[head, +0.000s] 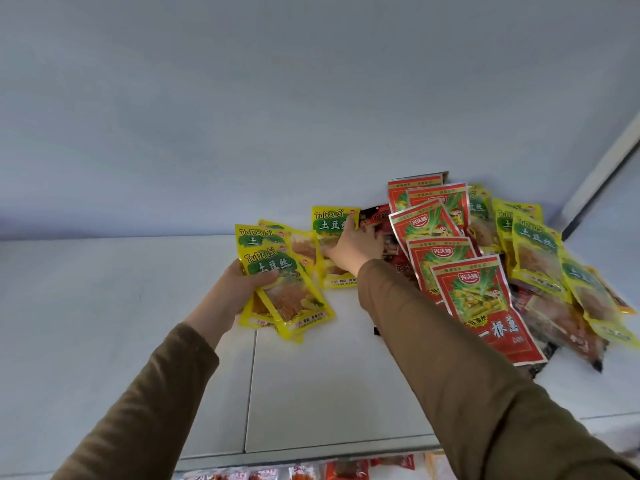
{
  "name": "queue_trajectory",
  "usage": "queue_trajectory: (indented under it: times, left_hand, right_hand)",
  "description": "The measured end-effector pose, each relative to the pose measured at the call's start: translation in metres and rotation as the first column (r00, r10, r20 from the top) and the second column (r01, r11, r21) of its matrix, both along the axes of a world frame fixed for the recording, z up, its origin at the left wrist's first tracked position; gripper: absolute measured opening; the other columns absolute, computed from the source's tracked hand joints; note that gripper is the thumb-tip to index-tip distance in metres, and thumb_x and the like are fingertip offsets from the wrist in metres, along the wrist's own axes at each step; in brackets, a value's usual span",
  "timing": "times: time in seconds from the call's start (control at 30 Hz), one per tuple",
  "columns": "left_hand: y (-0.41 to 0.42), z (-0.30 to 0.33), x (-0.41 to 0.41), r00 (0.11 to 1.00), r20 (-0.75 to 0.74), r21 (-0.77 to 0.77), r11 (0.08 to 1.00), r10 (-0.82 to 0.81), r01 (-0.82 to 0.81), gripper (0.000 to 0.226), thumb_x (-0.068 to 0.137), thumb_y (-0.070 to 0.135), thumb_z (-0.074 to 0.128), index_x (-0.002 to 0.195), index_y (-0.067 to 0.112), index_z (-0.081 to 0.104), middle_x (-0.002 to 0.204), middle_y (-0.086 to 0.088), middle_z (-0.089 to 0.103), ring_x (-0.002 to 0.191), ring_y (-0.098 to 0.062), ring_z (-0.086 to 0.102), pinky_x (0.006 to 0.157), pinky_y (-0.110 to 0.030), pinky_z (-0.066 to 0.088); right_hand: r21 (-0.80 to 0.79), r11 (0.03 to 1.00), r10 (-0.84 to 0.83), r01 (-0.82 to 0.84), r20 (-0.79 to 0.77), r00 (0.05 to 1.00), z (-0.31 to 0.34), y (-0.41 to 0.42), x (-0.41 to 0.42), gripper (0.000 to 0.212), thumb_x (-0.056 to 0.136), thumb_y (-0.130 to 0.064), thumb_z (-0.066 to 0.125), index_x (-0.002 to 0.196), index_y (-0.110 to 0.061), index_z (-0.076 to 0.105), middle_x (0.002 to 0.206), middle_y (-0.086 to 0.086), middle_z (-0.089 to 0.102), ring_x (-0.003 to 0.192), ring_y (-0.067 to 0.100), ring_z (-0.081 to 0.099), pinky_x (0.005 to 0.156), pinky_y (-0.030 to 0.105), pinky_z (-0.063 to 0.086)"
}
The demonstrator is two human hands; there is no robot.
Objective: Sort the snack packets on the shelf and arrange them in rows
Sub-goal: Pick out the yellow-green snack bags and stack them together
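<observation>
Several yellow packets (282, 282) are sitting fanned in the left hand (239, 289), whose fingers are curling closed around the stack above the white shelf (329, 393). The right hand (353, 245) is reaching farther back, fingers closing on another yellow packet (334, 220) that is leaning near the back wall (242, 116). Just to the right, red packets (481, 303) are lying overlapped in a row, with more yellow ones (535, 258) piled beside them.

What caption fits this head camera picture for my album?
Left hand holds a fan of yellow packets while right hand grasps another yellow packet beside the red packets.
</observation>
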State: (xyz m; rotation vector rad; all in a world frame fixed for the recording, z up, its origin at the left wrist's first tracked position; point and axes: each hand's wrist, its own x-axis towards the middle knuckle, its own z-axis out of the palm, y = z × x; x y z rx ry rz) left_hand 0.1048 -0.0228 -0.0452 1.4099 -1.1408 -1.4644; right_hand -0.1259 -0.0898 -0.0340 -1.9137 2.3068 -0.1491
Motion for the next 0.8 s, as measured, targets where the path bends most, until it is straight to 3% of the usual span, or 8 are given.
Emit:
queue_trajectory:
  times: [0.1, 0.2, 0.3, 0.43, 0.53, 0.63, 0.7, 0.8]
  left_hand:
    - [0.002, -0.001, 0.004, 0.999, -0.018, 0.036, 0.999, 0.03, -0.03, 0.054, 0.084, 0.022, 0.084, 0.131, 0.016, 0.057, 0.118, -0.01, 0.075, 0.096, -0.032, 0.077, 0.086, -0.054, 0.062]
    - [0.004, 0.0, 0.006, 0.998, -0.037, 0.064, 0.997, 0.044, -0.042, 0.075, 0.075, 0.025, 0.092, 0.133, 0.022, 0.045, 0.12, -0.006, 0.072, 0.098, -0.032, 0.076, 0.088, -0.057, 0.061]
    - [0.005, -0.001, 0.008, 1.0, -0.022, 0.057, 0.998, 0.009, -0.007, 0.08, 0.074, 0.01, 0.092, 0.131, 0.025, 0.037, 0.116, -0.007, 0.072, 0.095, -0.03, 0.077, 0.079, -0.05, 0.064]
    - [0.007, -0.002, 0.007, 0.999, -0.053, 0.036, 0.999, -0.008, 0.01, 0.075, 0.076, -0.01, 0.083, 0.129, 0.021, 0.039, 0.113, -0.013, 0.07, 0.083, -0.028, 0.075, 0.059, -0.039, 0.062]
    - [0.008, -0.002, 0.008, 0.996, -0.086, 0.014, 0.999, -0.029, 0.031, 0.068, 0.078, -0.015, 0.078, 0.125, 0.019, 0.043, 0.112, -0.018, 0.069, 0.08, -0.031, 0.072, 0.058, -0.039, 0.061]
    - [0.009, -0.004, 0.01, 0.991, -0.133, 0.019, 0.999, -0.024, 0.027, 0.069, 0.081, -0.02, 0.071, 0.137, 0.011, 0.046, 0.122, -0.02, 0.07, 0.096, -0.037, 0.072, 0.063, -0.04, 0.064]
    - [0.01, -0.004, 0.013, 0.99, -0.14, 0.013, 1.0, -0.013, 0.015, 0.068, 0.082, -0.021, 0.069, 0.139, 0.01, 0.048, 0.124, -0.02, 0.07, 0.103, -0.039, 0.071, 0.066, -0.04, 0.065]
    - [0.01, -0.002, 0.019, 0.991, -0.131, 0.006, 1.0, 0.002, -0.001, 0.068, 0.081, -0.02, 0.07, 0.138, 0.013, 0.05, 0.122, -0.018, 0.072, 0.106, -0.044, 0.071, 0.072, -0.044, 0.063]
  right_hand:
    - [-0.046, 0.997, 0.053, -0.057, -0.077, 0.996, -0.002, 0.006, 0.009, 0.102, 0.085, -0.081, 0.045, 0.158, -0.012, 0.025, 0.156, 0.016, 0.04, 0.142, 0.038, 0.035, 0.111, 0.05, 0.03]
    - [-0.086, 0.995, 0.053, -0.059, -0.071, 0.996, -0.001, 0.01, 0.012, 0.085, 0.093, -0.076, 0.036, 0.144, -0.01, 0.047, 0.146, 0.018, 0.049, 0.133, 0.038, 0.043, 0.098, 0.046, 0.042]
    - [-0.065, 0.997, 0.037, -0.04, -0.041, 0.998, 0.001, 0.012, 0.01, 0.08, 0.094, -0.069, 0.045, 0.148, -0.009, 0.04, 0.141, 0.02, 0.05, 0.127, 0.038, 0.051, 0.093, 0.044, 0.047]
    - [0.033, 0.996, 0.088, -0.088, 0.007, 0.996, 0.01, 0.01, 0.01, 0.104, 0.086, -0.069, 0.059, 0.16, -0.015, 0.011, 0.133, 0.017, 0.058, 0.115, 0.037, 0.062, 0.088, 0.043, 0.055]
    - [0.034, 0.992, 0.113, -0.122, 0.195, 0.974, 0.01, 0.008, 0.012, 0.114, 0.084, -0.053, 0.074, 0.161, -0.018, -0.002, 0.134, 0.013, 0.062, 0.107, 0.032, 0.066, 0.078, 0.034, 0.051]
    - [0.006, 0.997, 0.073, -0.081, 0.365, 0.928, 0.009, 0.009, 0.013, 0.112, 0.082, -0.051, 0.077, 0.161, -0.02, 0.004, 0.15, 0.013, 0.049, 0.121, 0.033, 0.06, 0.088, 0.036, 0.051]
    - [-0.009, 0.998, 0.066, -0.066, 0.294, 0.954, 0.009, 0.009, 0.012, 0.107, 0.082, -0.063, 0.07, 0.16, -0.018, 0.012, 0.148, 0.015, 0.05, 0.127, 0.035, 0.055, 0.098, 0.04, 0.05]
    - [0.091, 0.993, 0.066, -0.073, 0.074, 0.995, 0.014, 0.01, 0.013, 0.11, 0.083, -0.077, 0.057, 0.159, -0.01, 0.015, 0.149, 0.019, 0.049, 0.133, 0.036, 0.05, 0.101, 0.039, 0.045]
